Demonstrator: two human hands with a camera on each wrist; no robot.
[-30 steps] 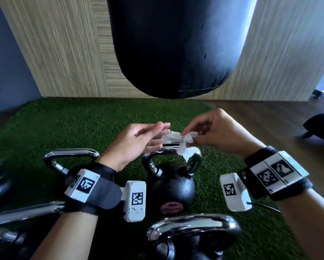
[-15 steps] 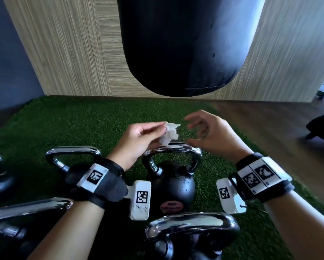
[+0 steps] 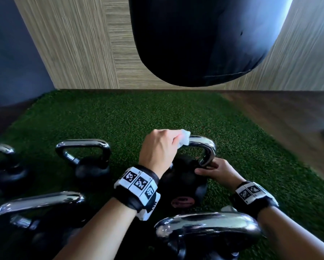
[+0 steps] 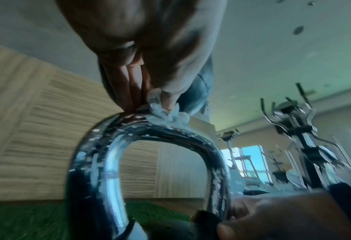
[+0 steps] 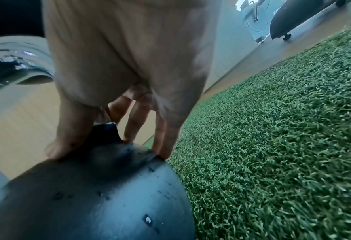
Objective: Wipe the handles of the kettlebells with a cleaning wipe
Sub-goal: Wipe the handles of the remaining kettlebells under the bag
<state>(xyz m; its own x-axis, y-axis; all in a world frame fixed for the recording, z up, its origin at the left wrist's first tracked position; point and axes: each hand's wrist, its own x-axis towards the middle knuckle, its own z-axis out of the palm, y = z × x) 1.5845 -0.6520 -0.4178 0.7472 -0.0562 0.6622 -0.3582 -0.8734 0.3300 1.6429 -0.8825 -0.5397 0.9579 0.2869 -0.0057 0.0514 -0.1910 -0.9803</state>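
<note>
**Wipe pressed to kettlebell handle**

A crumpled cleaning wipe [image 3: 183, 140] is pinched in the left hand [image 3: 158, 147] and held against the top of the chrome handle [image 3: 207, 149]. The black kettlebell [image 3: 183, 184] is steadied by the right hand [image 3: 216, 170], fingers spread on its body. Other kettlebells [image 3: 89, 160] are set on green turf [image 3: 119, 119].

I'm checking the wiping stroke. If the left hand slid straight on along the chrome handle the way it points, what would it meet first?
The left hand, pinching the wipe, would likely follow the handle's top bar to its right bend; beyond looks like open turf, though depth is unclear.
</note>
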